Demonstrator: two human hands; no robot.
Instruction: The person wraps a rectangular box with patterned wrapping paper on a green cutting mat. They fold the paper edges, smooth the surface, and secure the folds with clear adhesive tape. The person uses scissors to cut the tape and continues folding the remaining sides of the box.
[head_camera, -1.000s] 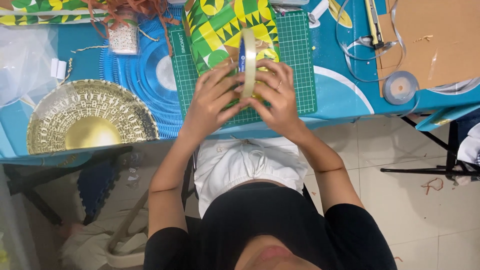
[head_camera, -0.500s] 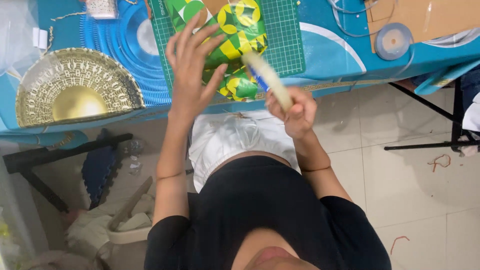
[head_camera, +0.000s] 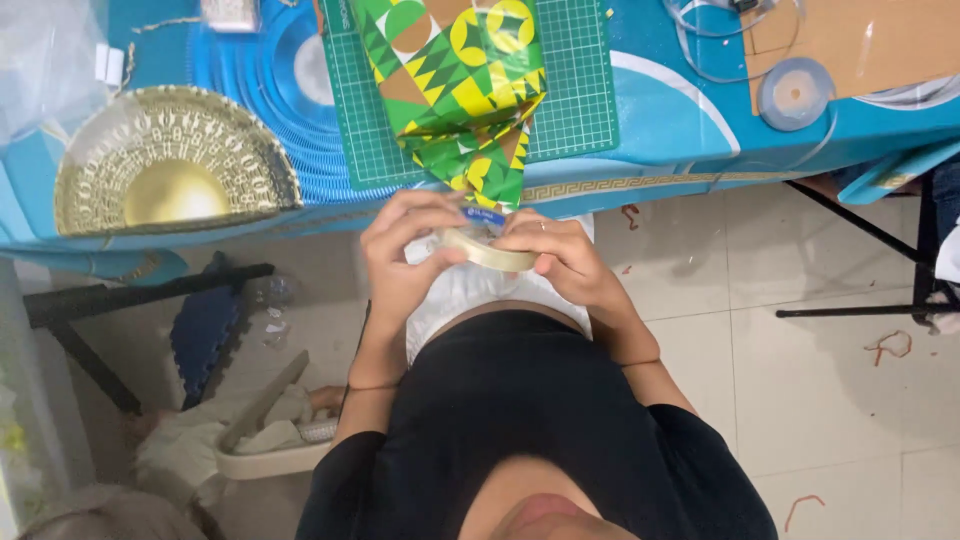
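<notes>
I hold a roll of pale tape (head_camera: 490, 252) with both hands, just below the table's front edge and close to my torso. My left hand (head_camera: 405, 255) grips its left side, with the fingertips at the roll's top. My right hand (head_camera: 570, 260), which wears a ring, grips the right side. Just beyond the hands, a package wrapped in green, yellow and brown patterned paper (head_camera: 460, 80) lies on a green cutting mat (head_camera: 585, 90). Its lower end hangs over the table edge.
The table carries a blue patterned cloth (head_camera: 680, 130). A gold ornamental plate (head_camera: 175, 170) sits at the left, a second tape roll (head_camera: 795, 92) beside brown cardboard (head_camera: 870, 40) at the right. On the tiled floor are a white basket (head_camera: 265, 450) and black frame legs (head_camera: 860, 300).
Both hands were on the wrapped package with the tape. The right hand pulled the roll away, the left left the package, and both now hold the roll off the table.
</notes>
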